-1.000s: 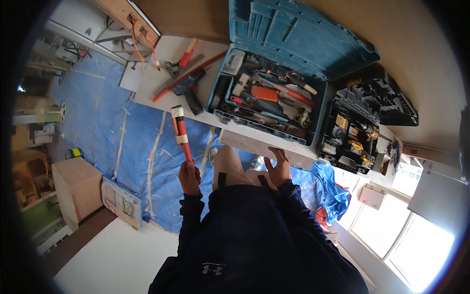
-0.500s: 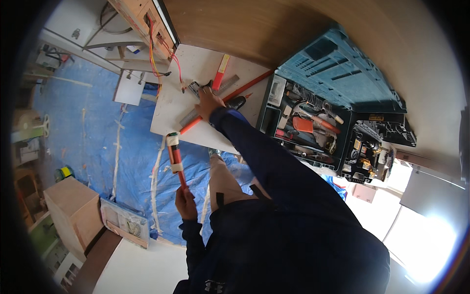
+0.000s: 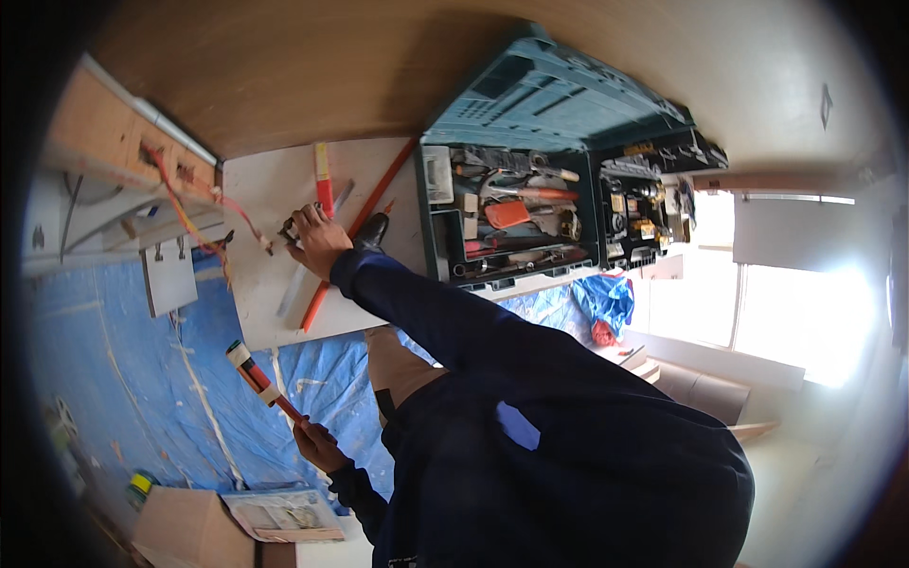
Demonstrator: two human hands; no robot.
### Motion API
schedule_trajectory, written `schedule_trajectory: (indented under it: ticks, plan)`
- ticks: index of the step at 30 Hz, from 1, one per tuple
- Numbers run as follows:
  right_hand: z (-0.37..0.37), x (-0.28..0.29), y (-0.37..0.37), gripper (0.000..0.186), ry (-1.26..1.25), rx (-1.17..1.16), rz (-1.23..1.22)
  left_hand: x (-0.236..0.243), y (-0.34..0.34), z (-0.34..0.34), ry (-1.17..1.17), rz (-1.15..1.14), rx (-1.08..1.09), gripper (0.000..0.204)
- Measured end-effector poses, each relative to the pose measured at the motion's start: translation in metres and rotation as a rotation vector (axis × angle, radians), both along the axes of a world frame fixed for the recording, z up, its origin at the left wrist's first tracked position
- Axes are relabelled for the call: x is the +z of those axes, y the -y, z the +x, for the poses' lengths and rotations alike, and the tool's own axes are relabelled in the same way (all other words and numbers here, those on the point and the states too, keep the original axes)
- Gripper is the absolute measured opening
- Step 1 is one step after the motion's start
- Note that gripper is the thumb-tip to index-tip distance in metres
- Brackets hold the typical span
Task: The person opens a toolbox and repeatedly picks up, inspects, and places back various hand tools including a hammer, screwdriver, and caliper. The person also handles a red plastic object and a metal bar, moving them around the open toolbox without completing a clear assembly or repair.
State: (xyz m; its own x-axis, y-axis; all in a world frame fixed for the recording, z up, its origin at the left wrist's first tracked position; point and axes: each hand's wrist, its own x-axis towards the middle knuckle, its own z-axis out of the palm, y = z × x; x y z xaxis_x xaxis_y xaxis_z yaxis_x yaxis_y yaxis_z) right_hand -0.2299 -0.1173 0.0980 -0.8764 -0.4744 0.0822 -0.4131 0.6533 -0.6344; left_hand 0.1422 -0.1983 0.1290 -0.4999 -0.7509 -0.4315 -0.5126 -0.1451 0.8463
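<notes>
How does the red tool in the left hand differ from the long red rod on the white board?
The red tool is gripped in the left hand and raised over the blue sheet; the long red rod lies flat on the white board by the right hand. The tool looks shorter, with a white and black end; the rod is plain. Both are slim and red.

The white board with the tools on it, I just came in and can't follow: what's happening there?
A person in dark sleeves reaches the right hand onto the white board, its grip on a small dark tool beside a long red bar. The left hand holds a red-handled tool over the blue sheet. An open toolbox sits alongside.
</notes>
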Motion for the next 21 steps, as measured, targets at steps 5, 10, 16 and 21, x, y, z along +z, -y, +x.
schedule_trajectory:
  ticks: [5, 10, 16, 21]
  plan:
    - [0.013, 0.044, -0.031, 0.056, 0.185, -0.207, -0.441, 0.007, 0.004, -0.019, -0.012, -0.035, -0.088, 0.039]
    - [0.007, 0.059, -0.076, 0.053, 0.338, -0.333, -0.689, 0.02, -0.025, -0.045, -0.025, -0.09, -0.156, 0.039]
    - [0.013, 0.136, -0.185, 0.044, 0.307, -0.34, -0.954, 0.03, -0.08, -0.051, -0.002, -0.093, -0.139, 0.041]
    - [-0.01, 0.16, -0.356, 0.043, 0.074, -0.572, -0.671, 0.025, -0.141, -0.068, -0.008, -0.109, -0.181, 0.045]
